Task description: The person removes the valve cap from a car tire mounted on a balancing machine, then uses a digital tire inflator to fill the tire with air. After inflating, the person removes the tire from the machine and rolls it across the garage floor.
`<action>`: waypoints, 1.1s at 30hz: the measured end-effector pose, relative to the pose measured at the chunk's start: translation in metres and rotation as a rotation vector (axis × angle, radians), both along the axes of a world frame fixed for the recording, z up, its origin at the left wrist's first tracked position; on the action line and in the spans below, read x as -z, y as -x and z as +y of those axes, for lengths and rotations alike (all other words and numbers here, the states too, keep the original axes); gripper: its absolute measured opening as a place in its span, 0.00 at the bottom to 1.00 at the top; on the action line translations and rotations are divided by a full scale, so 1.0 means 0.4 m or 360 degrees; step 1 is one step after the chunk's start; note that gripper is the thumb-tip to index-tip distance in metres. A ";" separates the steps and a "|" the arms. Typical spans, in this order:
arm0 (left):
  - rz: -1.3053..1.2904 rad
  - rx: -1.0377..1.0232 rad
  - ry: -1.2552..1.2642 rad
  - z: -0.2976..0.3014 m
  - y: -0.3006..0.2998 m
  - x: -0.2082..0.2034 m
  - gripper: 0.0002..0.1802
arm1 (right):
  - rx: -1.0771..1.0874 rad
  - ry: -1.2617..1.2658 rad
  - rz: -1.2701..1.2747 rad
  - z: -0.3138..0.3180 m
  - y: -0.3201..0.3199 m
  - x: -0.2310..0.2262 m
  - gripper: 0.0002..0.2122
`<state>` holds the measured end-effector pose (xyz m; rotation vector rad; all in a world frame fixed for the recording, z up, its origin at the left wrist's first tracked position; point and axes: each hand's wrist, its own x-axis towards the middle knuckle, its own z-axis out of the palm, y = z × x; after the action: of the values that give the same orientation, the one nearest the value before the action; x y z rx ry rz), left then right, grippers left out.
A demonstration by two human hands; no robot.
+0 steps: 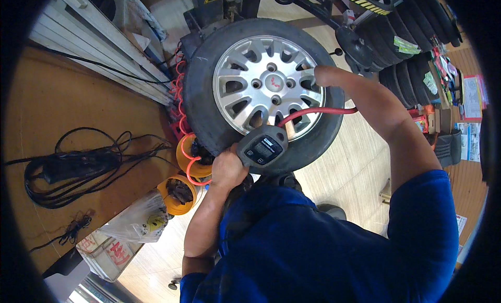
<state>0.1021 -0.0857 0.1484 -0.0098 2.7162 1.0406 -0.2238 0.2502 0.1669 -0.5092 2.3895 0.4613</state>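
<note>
A car wheel with a black tyre (201,104) and a silver alloy rim (235,97) stands in front of me, its outer face up toward me. My left hand (229,170) is closed around a grey digital tyre inflator gauge (263,146), held over the lower edge of the wheel. From the gauge a red hose (318,110) runs right across the rim and passes under my right forearm. At the rim's upper right edge is my right hand (329,76), bent inward; its fingers are mostly hidden, so what they touch does not show.
A coiled red air hose (181,94) hangs left of the tyre, above orange buckets (177,194). Black cables (73,167) lie on the brown surface at left. Stacked tyres (402,84) line the right side. Dark machine parts (360,50) stand behind the wheel.
</note>
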 end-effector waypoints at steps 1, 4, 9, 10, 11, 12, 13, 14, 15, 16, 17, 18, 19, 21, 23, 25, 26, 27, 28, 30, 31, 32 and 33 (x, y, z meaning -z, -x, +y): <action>-0.0031 0.0031 0.0031 0.000 0.000 0.001 0.17 | 0.0031 -0.0011 0.0005 -0.005 -0.004 -0.006 0.11; -0.0050 0.0040 0.0033 0.000 0.003 -0.001 0.17 | -0.0045 -0.0020 -0.0033 -0.026 -0.012 -0.028 0.11; -0.0057 0.0018 -0.0029 -0.003 -0.026 -0.027 0.25 | -0.0227 -0.0157 -0.0072 -0.055 -0.017 -0.067 0.11; 0.0015 0.0031 0.0017 -0.005 -0.040 -0.032 0.29 | -0.0311 -0.0205 -0.0054 -0.060 -0.018 -0.075 0.11; 0.0131 0.0021 0.0045 -0.012 -0.061 -0.039 0.32 | -0.0251 -0.0182 -0.0020 -0.064 -0.027 -0.079 0.13; 0.0191 0.0017 0.0087 -0.020 -0.077 -0.043 0.36 | -0.0166 -0.0173 0.0029 -0.068 -0.037 -0.082 0.16; 0.0141 0.0025 0.0119 -0.031 -0.091 -0.046 0.43 | -0.0068 -0.0183 0.0052 -0.070 -0.046 -0.086 0.19; 0.0323 0.0056 0.0230 -0.040 -0.100 -0.047 0.43 | -0.0062 -0.0158 0.0106 -0.073 -0.053 -0.089 0.21; 0.0485 0.0075 0.0361 -0.047 -0.108 -0.048 0.43 | -0.0050 -0.0155 0.0135 -0.077 -0.056 -0.091 0.23; 0.0618 0.0098 0.0490 -0.050 -0.119 -0.049 0.43 | -0.0036 -0.0153 0.0152 -0.079 -0.064 -0.088 0.25; 0.0606 0.0093 0.0459 -0.056 -0.121 -0.050 0.43 | -0.0022 -0.0177 0.0110 -0.082 -0.066 -0.088 0.27; 0.0663 0.0089 0.0492 -0.060 -0.124 -0.052 0.42 | -0.0017 -0.0203 0.0094 -0.089 -0.064 -0.084 0.28; 0.0703 0.0084 0.0524 -0.065 -0.123 -0.054 0.42 | -0.0031 -0.0208 0.0055 -0.087 -0.066 -0.083 0.28; 0.0813 0.0059 0.0611 -0.072 -0.114 -0.056 0.39 | 0.0030 -0.0150 0.0103 -0.088 -0.065 -0.073 0.28; 0.0851 0.0042 0.0465 -0.080 -0.108 -0.056 0.36 | 0.0073 -0.0102 0.0146 -0.085 -0.060 -0.068 0.26; 0.0944 0.0009 0.0374 -0.085 -0.103 -0.049 0.29 | 0.0112 -0.0096 0.0138 -0.082 -0.055 -0.065 0.24; 0.0957 0.0001 0.0371 -0.086 -0.104 -0.044 0.27 | 0.0042 -0.0119 0.0109 -0.081 -0.054 -0.064 0.22; 0.0918 -0.0019 0.0367 -0.086 -0.104 -0.037 0.25 | -0.0015 -0.0187 0.0057 -0.081 -0.051 -0.065 0.20; 0.0880 -0.0037 0.0361 -0.085 -0.104 -0.029 0.23 | -0.0075 -0.0238 0.0049 -0.080 -0.051 -0.065 0.19; 0.0908 -0.0058 0.0343 -0.083 -0.099 -0.010 0.21 | -0.0007 -0.0155 0.0106 -0.079 -0.052 -0.064 0.16; 0.0906 -0.0068 0.0322 -0.083 -0.097 -0.002 0.20 | 0.0023 -0.0110 0.0123 -0.077 -0.053 -0.063 0.15; 0.0933 -0.0069 0.0323 -0.082 -0.095 0.004 0.20 | 0.0007 -0.0128 0.0134 -0.075 -0.052 -0.061 0.14; 0.0937 -0.0074 0.0313 -0.082 -0.095 0.008 0.20 | -0.0015 -0.0150 0.0108 -0.073 -0.051 -0.058 0.14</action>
<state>0.1401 -0.1186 0.1451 0.2375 3.3525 0.8885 -0.2033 0.2209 0.1901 -0.4695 2.4172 0.6010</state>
